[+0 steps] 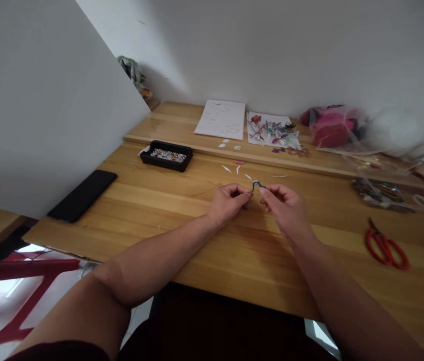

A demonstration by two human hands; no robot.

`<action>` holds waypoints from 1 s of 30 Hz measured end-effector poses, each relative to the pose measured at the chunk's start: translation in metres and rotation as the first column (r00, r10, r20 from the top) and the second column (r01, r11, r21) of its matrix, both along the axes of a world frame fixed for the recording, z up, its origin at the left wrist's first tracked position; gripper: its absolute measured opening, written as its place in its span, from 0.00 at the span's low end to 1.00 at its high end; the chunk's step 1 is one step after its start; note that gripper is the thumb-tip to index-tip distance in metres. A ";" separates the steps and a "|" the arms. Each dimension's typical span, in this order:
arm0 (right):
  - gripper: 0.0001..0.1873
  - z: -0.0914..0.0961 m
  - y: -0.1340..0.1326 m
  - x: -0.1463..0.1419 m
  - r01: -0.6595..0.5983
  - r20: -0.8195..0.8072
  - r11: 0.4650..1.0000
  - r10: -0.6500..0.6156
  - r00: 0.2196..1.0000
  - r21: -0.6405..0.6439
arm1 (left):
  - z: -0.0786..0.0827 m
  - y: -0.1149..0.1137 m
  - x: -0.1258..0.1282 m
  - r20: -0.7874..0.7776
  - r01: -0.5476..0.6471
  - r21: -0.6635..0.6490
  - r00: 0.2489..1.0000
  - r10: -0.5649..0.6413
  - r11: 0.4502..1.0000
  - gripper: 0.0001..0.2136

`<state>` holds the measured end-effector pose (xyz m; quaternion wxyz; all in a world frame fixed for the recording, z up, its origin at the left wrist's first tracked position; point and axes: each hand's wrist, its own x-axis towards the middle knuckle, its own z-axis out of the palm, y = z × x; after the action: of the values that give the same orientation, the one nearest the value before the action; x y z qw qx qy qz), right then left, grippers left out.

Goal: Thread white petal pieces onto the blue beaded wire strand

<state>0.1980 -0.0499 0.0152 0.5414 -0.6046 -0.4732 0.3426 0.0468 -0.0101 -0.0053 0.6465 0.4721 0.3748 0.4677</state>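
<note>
Between my two hands, a short blue cord-like strand (256, 182) bends up in a small arch. My left hand (230, 201) pinches its left end, fingers closed. My right hand (281, 203) grips the other end between thumb and forefinger. A fine thread (206, 192) runs left from my left hand over the wooden table. Just beyond the hands lie small white leaf-shaped pieces (226, 169) and a pink one (239, 162). What the blue strand is made of is too small to make out.
A black tray (167, 168) of small beads stands left, near a black phone (84, 195). Red-handled scissors (387, 250) lie right. On the raised back ledge are a white sheet (219, 118), colourful flower-like pieces (274, 131) and bagged pink material (332, 128).
</note>
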 end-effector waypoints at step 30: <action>0.18 0.002 0.001 -0.001 -0.095 -0.088 0.991 0.087 0.992 -0.092 | -0.002 -0.001 -0.003 -0.116 0.056 0.111 0.992 -0.043 0.992 0.06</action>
<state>0.1967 -0.0492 0.0175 0.5148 -0.5927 -0.4603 0.4144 0.0438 -0.0107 -0.0068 0.6076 0.5431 0.3719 0.4445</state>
